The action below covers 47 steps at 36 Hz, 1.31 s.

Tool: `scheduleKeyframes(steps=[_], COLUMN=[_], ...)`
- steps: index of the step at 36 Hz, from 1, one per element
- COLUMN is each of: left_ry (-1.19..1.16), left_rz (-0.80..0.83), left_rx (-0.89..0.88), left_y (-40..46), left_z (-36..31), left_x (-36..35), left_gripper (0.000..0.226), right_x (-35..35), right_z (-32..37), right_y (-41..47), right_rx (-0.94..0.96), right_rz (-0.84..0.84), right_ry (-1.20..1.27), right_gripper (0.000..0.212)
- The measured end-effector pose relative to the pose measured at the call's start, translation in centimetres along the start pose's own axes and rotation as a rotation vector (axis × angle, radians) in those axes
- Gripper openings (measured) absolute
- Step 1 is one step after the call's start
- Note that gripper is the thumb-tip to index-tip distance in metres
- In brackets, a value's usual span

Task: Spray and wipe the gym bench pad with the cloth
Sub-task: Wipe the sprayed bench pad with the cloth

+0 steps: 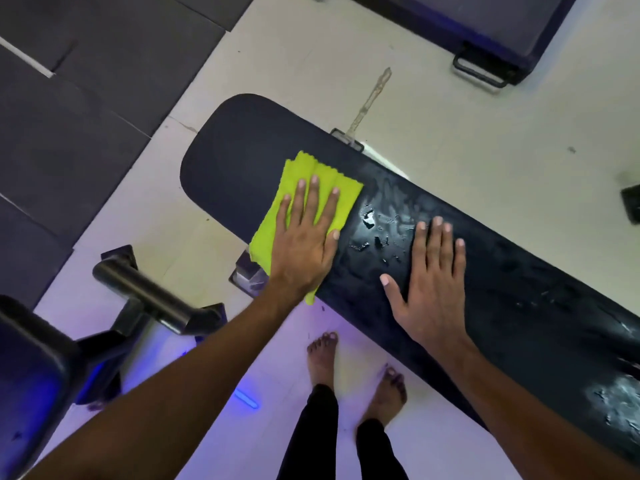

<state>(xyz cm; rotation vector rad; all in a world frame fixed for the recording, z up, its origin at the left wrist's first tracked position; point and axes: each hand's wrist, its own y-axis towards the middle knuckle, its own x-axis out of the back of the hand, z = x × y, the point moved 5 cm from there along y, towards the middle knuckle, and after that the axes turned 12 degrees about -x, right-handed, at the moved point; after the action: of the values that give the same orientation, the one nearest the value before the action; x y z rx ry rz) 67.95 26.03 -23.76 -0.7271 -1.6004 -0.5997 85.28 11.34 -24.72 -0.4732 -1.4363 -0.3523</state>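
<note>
Two bare hands lie flat on a dark gym bench pad (242,161) that runs diagonally from upper left to lower right.

Far left, lower corner: a black padded seat edge (31,368) w/ a round metal bar (145,296) on a dark frame, well left of the fingers. Dark rubber floor mats (86,116) fill the upper left; pale floor tiles (485,133) elsewhere, w/ a bluish-purple glow on the tiles near the person's side.

Left hand (304,244): fingers straight & spread, pressing down on a folded lime-green microfibre cloth (332,181). Nothing is gripped; palm & fingers just flat on it. Cloth pokes out beyond the fingertips & to the left of the hand, and one corner hangs off the near pad edge below the wrist. Pad left of & beyond the cloth looks matte, dry.

Btwn the two hands: wet patch (377,233) w/ shiny droplets & streaks on the pad, just right of the left thumb and left of the right-hand fingers.

Right hand (429,282): fingers straight, thumb spread out, resting flat on the bare pad, holding nothing. More wet sheen at the pad's far right end, well right of this hand.

Below the hands: two bare feet (356,372) & black trouser legs on the tiles. A dark bench w/ a metal handle (481,69) sits top right, beyond the fingertips.
</note>
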Motion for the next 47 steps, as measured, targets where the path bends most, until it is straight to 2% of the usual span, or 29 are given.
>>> scheduleKeyframes(steps=[2,5,7,10,15,18,22,24,26,29,33,35,37,40,44,47], left_ry=[-0.013,-0.002,-0.002,-0.010,-0.036,-0.034,-0.016,-0.030,-0.026,-0.022,-0.024,-0.021,-0.013,0.006,0.013,0.027], left_rz=[0.017,0.040,0.042,0.033,-0.005,0.032,0.105,0.110,0.114,0.094,0.034,0.028,0.045,0.079,0.094,0.078], left_rx=[0.019,-0.097,-0.179,-0.210,-0.055,0.015,-0.206,-0.324,-0.362,-0.257,-0.019,0.070,0.084,-0.057,-0.289,-0.305], left_y=[-0.3,2.2,4.5,6.9,4.8,2.3,3.1,5.6,7.7,8.3,4.7,2.7,1.4,2.1,6.4,7.3], left_z=[-1.8,-3.7,-3.6,-2.3,-1.9,-3.8,-6.8,-6.4,-5.2,-3.1,-1.7,-2.5,-4.8,-8.2,-7.9,-6.0], left_x=[-0.3,-0.2,0.0,0.6,0.6,0.0,-0.2,0.3,0.8,1.1,1.0,0.6,0.0,-0.6,-0.2,0.1], left_gripper=[0.067,0.066,0.064,0.060,0.061,0.065,0.067,0.064,0.061,0.060,0.062,0.063,0.065,0.066,0.062,0.060], right_x=[0.1,-0.2,-0.3,-0.5,-0.3,-0.1,-0.2,-0.2,-0.3,-0.4,-0.6,-0.6,-0.5,-0.4,-0.5,-0.6], right_z=[-1.4,-1.8,-1.7,-1.8,-2.9,-3.5,-3.1,-3.1,-3.3,-3.4,-3.5,-3.4,-3.6,-4.4,-6.7,-7.4], right_y=[0.0,-0.1,-0.2,-0.2,0.0,0.0,-0.1,-0.1,-0.1,-0.1,0.0,0.0,0.0,-0.9,-3.2,-3.9], right_rx=[-0.008,0.028,0.021,0.027,0.042,0.048,0.031,0.032,0.036,0.037,0.045,0.049,0.056,0.026,-0.047,-0.049], right_rz=[0.004,-0.001,-0.009,-0.007,-0.007,0.001,-0.003,-0.007,-0.009,-0.020,-0.024,-0.024,-0.017,-0.005,-0.007,0.012], right_ry=[-0.009,-0.018,-0.011,-0.001,-0.012,-0.015,-0.018,-0.013,-0.017,-0.026,-0.018,-0.004,0.011,0.043,0.071,0.070], right_gripper=[0.098,0.099,0.099,0.098,0.099,0.099,0.099,0.098,0.099,0.099,0.100,0.102,0.103,0.102,0.099,0.099])
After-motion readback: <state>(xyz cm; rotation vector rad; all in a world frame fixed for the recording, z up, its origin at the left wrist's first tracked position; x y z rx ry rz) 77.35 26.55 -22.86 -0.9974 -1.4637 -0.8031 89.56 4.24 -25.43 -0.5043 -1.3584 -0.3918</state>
